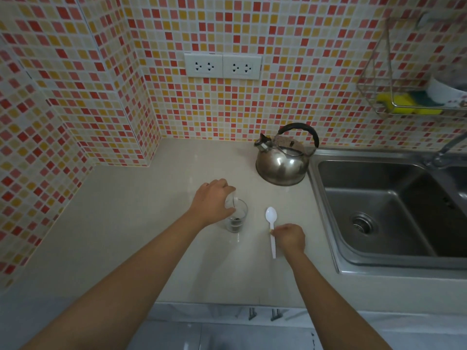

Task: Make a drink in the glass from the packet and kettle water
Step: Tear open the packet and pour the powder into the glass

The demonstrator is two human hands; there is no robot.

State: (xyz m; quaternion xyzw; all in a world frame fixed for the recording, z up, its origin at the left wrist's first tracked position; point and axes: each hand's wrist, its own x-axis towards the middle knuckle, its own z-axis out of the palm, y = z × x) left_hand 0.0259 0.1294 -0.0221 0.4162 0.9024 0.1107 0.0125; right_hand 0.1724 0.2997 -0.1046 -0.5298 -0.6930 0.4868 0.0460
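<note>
left hand point(211, 202) pinches white packet point(230, 201), tipped over glass point(237, 218); dark powder at bottom. right hand point(290, 237) fingers closed on white plastic spoon point(271, 227) handle, spoon flat on counter point(141, 223). kettle point(283, 164) behind.

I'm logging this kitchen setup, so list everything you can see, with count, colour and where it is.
glass: one, clear, dark powder at the bottom, counter centre
packet: one, whitish, tipped over the glass
spoon: one, white plastic, flat on the counter right of the glass
kettle: one, steel with black handle, beside the sink
sink: one, steel, right side
tap: one, metal, behind the sink
sockets: two plates, white, on the tiled wall
wire rack: one, metal, holding yellow sponges, upper right
left hand: holding the packet
right hand: fingers at the spoon handle
</note>
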